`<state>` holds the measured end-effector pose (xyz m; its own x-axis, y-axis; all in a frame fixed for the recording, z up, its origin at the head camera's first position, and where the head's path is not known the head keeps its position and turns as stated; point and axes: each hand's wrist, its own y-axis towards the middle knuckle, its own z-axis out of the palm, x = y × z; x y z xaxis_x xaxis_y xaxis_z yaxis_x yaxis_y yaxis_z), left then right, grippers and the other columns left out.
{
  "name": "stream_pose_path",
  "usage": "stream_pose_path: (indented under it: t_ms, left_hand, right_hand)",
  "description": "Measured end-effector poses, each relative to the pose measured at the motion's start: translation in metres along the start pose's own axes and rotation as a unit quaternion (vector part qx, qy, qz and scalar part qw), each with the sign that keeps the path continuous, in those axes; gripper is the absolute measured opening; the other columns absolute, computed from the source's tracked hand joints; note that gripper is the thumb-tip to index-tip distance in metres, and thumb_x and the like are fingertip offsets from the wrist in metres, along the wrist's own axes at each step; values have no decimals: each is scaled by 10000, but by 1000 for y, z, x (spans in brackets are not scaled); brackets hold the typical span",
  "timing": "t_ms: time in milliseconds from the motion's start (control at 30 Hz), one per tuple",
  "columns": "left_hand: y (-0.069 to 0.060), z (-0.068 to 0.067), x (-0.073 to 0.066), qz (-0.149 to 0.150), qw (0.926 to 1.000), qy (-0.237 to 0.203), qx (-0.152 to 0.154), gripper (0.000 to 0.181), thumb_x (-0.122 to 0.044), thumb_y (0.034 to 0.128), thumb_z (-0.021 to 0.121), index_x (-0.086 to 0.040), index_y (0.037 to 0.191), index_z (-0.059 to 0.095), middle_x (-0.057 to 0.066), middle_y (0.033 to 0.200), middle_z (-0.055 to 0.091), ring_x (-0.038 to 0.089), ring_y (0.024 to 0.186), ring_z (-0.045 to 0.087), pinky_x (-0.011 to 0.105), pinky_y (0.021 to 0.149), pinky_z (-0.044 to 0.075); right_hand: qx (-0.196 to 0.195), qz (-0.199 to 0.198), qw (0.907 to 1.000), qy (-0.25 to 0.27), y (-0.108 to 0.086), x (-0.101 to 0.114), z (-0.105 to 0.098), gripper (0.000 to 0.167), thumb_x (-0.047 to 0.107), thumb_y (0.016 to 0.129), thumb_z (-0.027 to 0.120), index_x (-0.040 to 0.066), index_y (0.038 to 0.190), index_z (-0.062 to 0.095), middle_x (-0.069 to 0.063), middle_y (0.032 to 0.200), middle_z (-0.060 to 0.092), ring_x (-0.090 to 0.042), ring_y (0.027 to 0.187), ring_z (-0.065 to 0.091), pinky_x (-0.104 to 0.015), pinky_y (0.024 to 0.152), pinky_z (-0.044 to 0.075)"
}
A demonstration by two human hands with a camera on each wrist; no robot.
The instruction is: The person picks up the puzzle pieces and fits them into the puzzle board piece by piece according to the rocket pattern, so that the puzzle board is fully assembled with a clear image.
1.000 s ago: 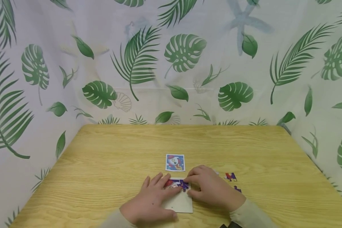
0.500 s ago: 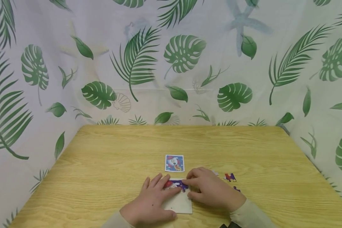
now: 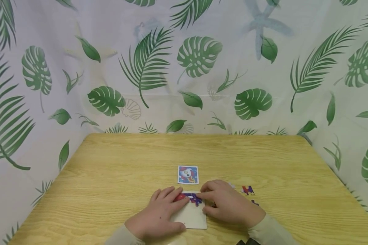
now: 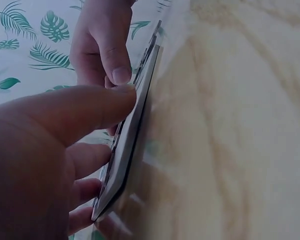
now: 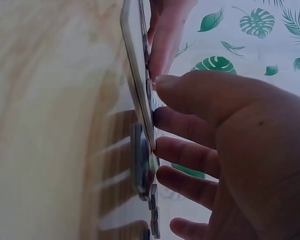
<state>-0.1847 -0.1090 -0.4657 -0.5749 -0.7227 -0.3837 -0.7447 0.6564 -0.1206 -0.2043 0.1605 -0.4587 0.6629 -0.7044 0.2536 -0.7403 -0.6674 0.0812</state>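
Note:
In the head view a pale puzzle board (image 3: 191, 217) lies on the table, with joined purple, red and white puzzle pieces (image 3: 190, 197) along its far edge. My left hand (image 3: 159, 214) rests over the board's left side, fingers spread and fairly straight, hiding that side. At the far right corner, the index finger of my right hand (image 3: 225, 204) touches a purple piece, while its thumb lies by the board's right edge. Seen edge-on, the board (image 4: 125, 155) has my left thumb against it in the left wrist view. The right wrist view shows relaxed right fingers beside the board (image 5: 136, 65).
Just beyond the board lies a small picture card (image 3: 188, 175). Loose pieces are right of the right hand: a red and purple piece (image 3: 247, 190), a purple piece (image 3: 255, 202) and a pale piece (image 3: 232, 185). A leaf-print curtain (image 3: 184, 68) surrounds the wooden table (image 3: 125, 160).
My left hand has slid slightly left, its index finger drawing back from the purple piece and uncovering more of the board. The right hand has stayed nearly still at the corner.

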Motion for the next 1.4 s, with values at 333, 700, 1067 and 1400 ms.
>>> stream_pose_path:
  t_ms: [333, 700, 1067, 1400]
  left_hand:
    - [1, -2, -1, 36, 9998, 170, -78, 798, -645, 916, 579, -246, 1580, 387, 6, 1658, 244, 305, 1492, 201, 654, 1148, 167]
    - [-11, -5, 19, -143, 9987, -491, -9, 933, -548, 803, 772, -306, 1593, 339, -27, 1681, 160, 263, 1540, 113, 579, 1203, 121]
    - [-13, -4, 22, -116, 9984, -542, -88, 948, -589, 804, 753, -219, 1588, 367, -6, 1669, 218, 276, 1541, 109, 597, 1201, 49]
    - [-13, 0, 23, -111, 9986, -479, -187, 953, -619, 807, 731, -227, 1591, 357, -20, 1667, 222, 273, 1541, 109, 600, 1200, 39]
  right_hand:
    - [287, -228, 9993, -95, -1, 2, -2, 404, 391, 962, 654, 378, 1366, 649, 4, 1269, 580, -206, 1167, 513, -505, 1052, 398]
    - [198, -76, 9998, 46, 0, 0, 1, 393, 382, 961, 649, 360, 1352, 664, 38, 1273, 590, -208, 1208, 504, -504, 1069, 393]
    - [-503, 931, 9901, 922, -13, -35, -15, 405, 285, 939, 722, 190, 1330, 677, -19, 1337, 556, -267, 1251, 498, -509, 1015, 463]
    - [-374, 1379, 9845, 1018, -24, -58, -19, 393, 323, 928, 728, 207, 1302, 691, -60, 1357, 546, -330, 1263, 487, -564, 1012, 451]
